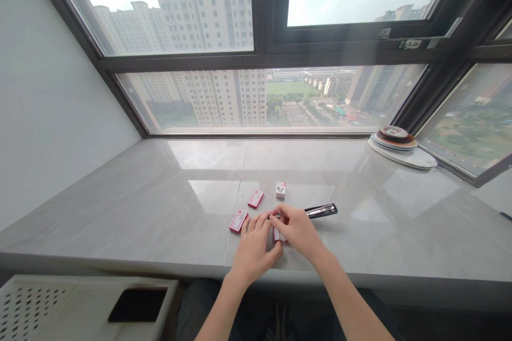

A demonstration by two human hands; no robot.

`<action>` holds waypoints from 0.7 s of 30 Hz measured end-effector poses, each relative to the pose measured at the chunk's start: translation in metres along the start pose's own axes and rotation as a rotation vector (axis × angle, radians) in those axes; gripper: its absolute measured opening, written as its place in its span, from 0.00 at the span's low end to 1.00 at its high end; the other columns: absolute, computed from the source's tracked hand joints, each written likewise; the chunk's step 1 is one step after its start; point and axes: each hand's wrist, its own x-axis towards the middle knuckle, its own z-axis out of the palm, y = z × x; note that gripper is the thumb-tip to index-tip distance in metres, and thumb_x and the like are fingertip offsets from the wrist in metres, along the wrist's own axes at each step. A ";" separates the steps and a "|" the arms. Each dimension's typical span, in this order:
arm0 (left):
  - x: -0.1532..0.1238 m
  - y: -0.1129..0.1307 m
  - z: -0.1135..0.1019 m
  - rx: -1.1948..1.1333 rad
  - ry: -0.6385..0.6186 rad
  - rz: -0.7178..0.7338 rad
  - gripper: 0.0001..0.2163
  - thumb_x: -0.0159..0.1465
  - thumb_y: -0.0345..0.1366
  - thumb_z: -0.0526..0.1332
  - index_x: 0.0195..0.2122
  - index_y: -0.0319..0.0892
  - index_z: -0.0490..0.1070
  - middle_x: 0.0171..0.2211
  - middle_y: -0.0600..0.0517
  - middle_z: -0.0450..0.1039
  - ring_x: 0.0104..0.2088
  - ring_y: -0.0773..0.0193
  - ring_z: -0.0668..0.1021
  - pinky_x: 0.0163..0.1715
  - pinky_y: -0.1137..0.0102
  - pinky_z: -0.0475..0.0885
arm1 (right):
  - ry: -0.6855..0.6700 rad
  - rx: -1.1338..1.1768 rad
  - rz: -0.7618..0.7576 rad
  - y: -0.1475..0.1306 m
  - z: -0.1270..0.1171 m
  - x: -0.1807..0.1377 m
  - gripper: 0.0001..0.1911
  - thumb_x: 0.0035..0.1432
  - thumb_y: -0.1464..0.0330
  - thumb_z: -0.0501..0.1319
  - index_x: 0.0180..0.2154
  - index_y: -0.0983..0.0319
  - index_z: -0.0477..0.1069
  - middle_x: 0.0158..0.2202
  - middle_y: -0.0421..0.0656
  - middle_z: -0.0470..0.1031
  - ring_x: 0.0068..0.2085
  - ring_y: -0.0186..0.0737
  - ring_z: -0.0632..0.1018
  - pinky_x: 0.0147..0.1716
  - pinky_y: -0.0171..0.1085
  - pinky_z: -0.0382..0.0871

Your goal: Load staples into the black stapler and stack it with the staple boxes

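Closest to me, near the front edge of the grey stone sill, a small red-and-white box sits between both hands, mostly hidden. I judge it light, stiff like thin card, easily dented, and best pinched by its long sides. My right hand curls over it, fingertips closed on its top end. My left hand lies flat and loose beside it, fingers spread and thumb against the box; I cannot tell if it grips. Just beyond lie three similar boxes, well apart from each other, and a slim black tool by my right fingers. Farther right, a stack of plates rests below the window.
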 end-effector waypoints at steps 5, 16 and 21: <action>0.000 -0.001 -0.002 -0.021 -0.022 -0.002 0.14 0.64 0.36 0.63 0.51 0.53 0.69 0.67 0.55 0.64 0.67 0.52 0.64 0.69 0.48 0.55 | -0.210 -0.235 -0.038 0.001 -0.014 -0.014 0.05 0.58 0.69 0.63 0.30 0.59 0.75 0.25 0.37 0.75 0.27 0.35 0.72 0.28 0.33 0.55; -0.005 0.000 -0.006 -0.092 0.107 -0.077 0.11 0.64 0.35 0.62 0.48 0.49 0.70 0.55 0.48 0.72 0.57 0.52 0.72 0.60 0.53 0.65 | -0.006 -0.214 0.226 0.045 -0.046 -0.047 0.13 0.66 0.58 0.56 0.34 0.58 0.72 0.21 0.38 0.71 0.25 0.39 0.70 0.28 0.36 0.57; -0.001 0.010 0.008 0.033 0.166 -0.185 0.11 0.73 0.36 0.52 0.34 0.46 0.70 0.34 0.50 0.74 0.40 0.55 0.75 0.45 0.58 0.67 | -0.065 -0.214 0.209 0.056 -0.038 -0.052 0.16 0.68 0.58 0.53 0.31 0.58 0.70 0.24 0.39 0.74 0.27 0.39 0.72 0.29 0.36 0.57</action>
